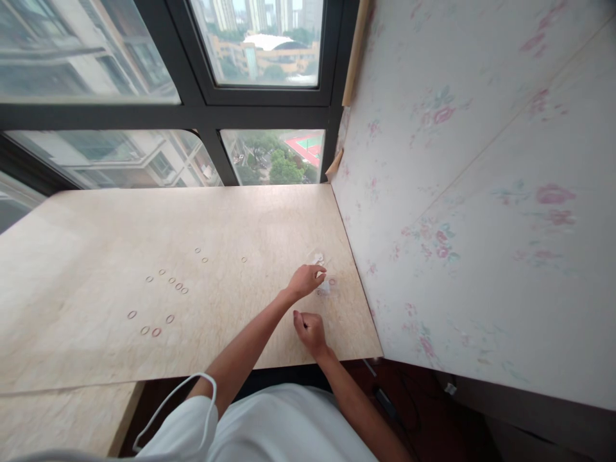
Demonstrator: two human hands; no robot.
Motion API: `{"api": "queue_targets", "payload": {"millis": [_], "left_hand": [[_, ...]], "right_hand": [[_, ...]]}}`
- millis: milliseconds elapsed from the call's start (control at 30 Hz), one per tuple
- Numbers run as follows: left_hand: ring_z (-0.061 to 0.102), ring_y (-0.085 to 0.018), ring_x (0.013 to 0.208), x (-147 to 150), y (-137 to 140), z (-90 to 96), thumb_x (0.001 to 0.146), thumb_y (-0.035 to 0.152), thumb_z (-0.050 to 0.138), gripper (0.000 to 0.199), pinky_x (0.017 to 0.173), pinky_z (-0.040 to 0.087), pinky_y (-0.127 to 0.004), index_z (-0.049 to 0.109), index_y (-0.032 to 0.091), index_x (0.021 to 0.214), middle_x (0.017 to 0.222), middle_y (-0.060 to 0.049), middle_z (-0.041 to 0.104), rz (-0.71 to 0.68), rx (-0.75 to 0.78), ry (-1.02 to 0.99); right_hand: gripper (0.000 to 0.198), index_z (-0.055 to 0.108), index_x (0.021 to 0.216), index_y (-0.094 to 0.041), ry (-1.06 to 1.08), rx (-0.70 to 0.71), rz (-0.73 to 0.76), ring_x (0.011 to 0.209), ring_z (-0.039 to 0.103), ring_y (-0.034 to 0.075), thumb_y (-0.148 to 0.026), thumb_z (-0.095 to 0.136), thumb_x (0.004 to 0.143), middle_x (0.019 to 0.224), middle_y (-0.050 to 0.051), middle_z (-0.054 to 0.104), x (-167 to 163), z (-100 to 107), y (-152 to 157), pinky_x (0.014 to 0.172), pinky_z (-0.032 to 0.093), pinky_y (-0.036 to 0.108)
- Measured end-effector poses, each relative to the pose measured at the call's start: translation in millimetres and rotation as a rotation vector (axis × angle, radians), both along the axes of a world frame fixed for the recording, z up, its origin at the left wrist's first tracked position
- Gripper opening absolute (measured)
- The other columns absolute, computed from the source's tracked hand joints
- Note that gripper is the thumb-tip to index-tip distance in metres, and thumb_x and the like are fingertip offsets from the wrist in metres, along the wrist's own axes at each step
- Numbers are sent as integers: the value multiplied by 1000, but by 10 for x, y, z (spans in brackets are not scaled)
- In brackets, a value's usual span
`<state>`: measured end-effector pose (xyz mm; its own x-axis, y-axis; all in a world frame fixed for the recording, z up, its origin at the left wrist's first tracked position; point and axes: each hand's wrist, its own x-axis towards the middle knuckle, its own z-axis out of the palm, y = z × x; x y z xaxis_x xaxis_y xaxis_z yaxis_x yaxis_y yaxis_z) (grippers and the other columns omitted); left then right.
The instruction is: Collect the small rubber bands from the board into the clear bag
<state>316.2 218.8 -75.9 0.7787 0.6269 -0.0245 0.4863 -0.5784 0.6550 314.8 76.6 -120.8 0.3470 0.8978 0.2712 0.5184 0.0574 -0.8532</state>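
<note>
My left hand (pixel 307 281) reaches over the right part of the pale tabletop, fingers curved and tips slightly apart. Just beyond its fingertips lies a small clear plastic piece (pixel 326 287), with a reddish ring (pixel 332 282) at it. A crumpled clear-and-white wrapper (pixel 317 258) rests behind that hand. Nearer to me, my right hand (pixel 312 330) is closed in a fist; what it may hold is hidden. Several thin rings lie scattered on the left half of the table, among them a reddish ring (pixel 156 332) and a dark ring (pixel 131 314).
The pale marbled tabletop (pixel 96 237) meets dark-framed windows (pixel 269 115) at the back. A flowered wall (pixel 457 192) closes off the right side, close to both hands. A white cord (pixel 212 385) loops by my left sleeve. Below the front edge is a dark adapter (pixel 385 402).
</note>
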Motion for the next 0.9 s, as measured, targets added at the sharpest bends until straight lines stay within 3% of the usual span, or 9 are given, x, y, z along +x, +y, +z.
{"api": "queue_targets", "payload": {"millis": [133,367,567,700,900], "left_hand": [[45,-10,51,-442,38,-37,84,32,51,27,54,32,-22,70,17,97,53,2,52,146,-17,-60],[42,-10,50,-1496,-1,-226,85,39,48,30,53,28,-23,64,16,73,52,3,49,414,38,1],[46,-12,53,-2257,-234,-268,89,43,42,36,56,30,-24,58,18,68,56,1,51,491,130,-8],[48,-12,56,-2499,-444,-323,91,40,39,34,57,33,-24,56,19,69,61,-1,54,530,135,-29],[51,-13,59,-2505,-485,-379,91,35,41,30,58,33,-25,55,19,69,65,-3,56,584,170,-71]], "right_hand": [[49,29,46,-18,-16,9,4,42,29,7,-34,37,92,44,-4,29,2,-17,-3,46,18,26],[50,30,46,-18,-92,-20,72,42,27,6,-34,37,93,45,-5,28,-32,-38,-43,46,18,24],[51,29,46,-18,-194,-55,90,42,27,6,-36,37,92,45,-5,26,-67,-36,-21,46,17,24],[50,26,48,-19,-163,-157,81,43,27,7,-42,37,91,47,-5,25,-94,7,90,44,18,23],[48,33,51,-19,-142,-234,227,46,31,9,-44,38,91,48,-5,29,-386,223,550,47,21,23]]}}
